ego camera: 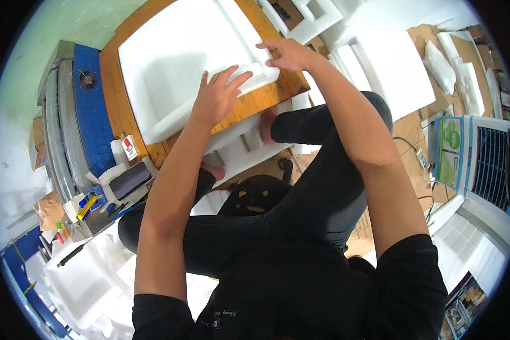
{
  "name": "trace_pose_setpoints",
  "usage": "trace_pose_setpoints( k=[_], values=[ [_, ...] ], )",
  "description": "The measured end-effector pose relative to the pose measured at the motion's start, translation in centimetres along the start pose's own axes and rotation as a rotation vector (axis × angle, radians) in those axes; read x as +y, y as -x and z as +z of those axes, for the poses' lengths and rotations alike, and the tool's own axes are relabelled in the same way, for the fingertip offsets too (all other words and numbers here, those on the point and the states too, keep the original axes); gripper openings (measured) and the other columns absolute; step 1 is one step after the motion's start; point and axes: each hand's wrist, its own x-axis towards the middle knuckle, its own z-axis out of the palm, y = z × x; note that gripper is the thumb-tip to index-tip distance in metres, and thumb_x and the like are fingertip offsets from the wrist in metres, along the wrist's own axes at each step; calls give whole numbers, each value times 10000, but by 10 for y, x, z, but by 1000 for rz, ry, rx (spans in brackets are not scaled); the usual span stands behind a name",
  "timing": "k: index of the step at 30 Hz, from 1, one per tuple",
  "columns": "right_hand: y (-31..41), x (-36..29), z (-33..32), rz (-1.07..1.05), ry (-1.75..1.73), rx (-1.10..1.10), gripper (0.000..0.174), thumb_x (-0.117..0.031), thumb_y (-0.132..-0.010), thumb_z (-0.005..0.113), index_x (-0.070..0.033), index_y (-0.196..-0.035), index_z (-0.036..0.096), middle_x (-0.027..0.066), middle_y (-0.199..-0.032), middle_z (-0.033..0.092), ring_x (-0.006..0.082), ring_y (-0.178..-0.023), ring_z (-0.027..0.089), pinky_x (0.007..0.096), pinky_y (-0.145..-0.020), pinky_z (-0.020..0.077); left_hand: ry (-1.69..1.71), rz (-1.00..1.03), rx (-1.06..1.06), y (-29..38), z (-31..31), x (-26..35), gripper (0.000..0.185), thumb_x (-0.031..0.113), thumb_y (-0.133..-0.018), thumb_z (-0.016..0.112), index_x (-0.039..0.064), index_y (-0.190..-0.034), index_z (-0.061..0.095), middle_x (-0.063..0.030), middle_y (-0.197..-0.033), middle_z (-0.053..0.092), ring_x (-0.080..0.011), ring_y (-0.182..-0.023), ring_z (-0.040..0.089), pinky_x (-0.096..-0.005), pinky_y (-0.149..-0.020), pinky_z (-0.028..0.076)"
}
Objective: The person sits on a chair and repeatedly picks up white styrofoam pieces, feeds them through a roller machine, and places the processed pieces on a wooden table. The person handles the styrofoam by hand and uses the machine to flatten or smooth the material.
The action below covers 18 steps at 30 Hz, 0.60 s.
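A white foam tray (174, 46) with raised walls lies on a wooden table (255, 104) before me. My left hand (219, 95) is over the tray's near wall, its fingers spread and nothing held in them. Whether its fingertips press on the foam cannot be told. At the tray's near right corner is my right hand (293, 54), thumb and forefinger apart, their tips at the foam wall. Wood shows in the gap between those two fingers.
Left of the table stands a blue machine with metal rollers (61, 127). Near it are a smartphone (131, 180), a yellow cutter knife (87, 207) and a pen (71, 255). White foam sheets (391, 72) are stacked at right, with a power strip (423, 159) and an air cooler (471, 153) nearby.
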Motion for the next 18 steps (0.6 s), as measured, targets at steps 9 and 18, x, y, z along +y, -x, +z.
trace_pose_setpoints(
  k=[9, 18],
  values=[
    [2, 3, -1, 18, 122, -29, 649, -223, -892, 746, -195, -1506, 537, 162, -978, 718, 322, -922, 701, 426, -863, 537, 44, -56, -4, 0, 19, -2, 604, 70, -955, 640, 416, -1444, 563, -111, -1259, 604, -321, -1160, 630, -475, -967, 512],
    [-10, -4, 8, 82, 92, -60, 671, -243, -850, 752, -200, -1483, 530, 213, -1223, 706, 381, -1127, 683, 445, -982, 524, 72, -116, -117, -3, 25, -9, 590, 63, -973, 616, 424, -1436, 552, -91, -1273, 608, -297, -1198, 618, -492, -979, 506]
  ],
)
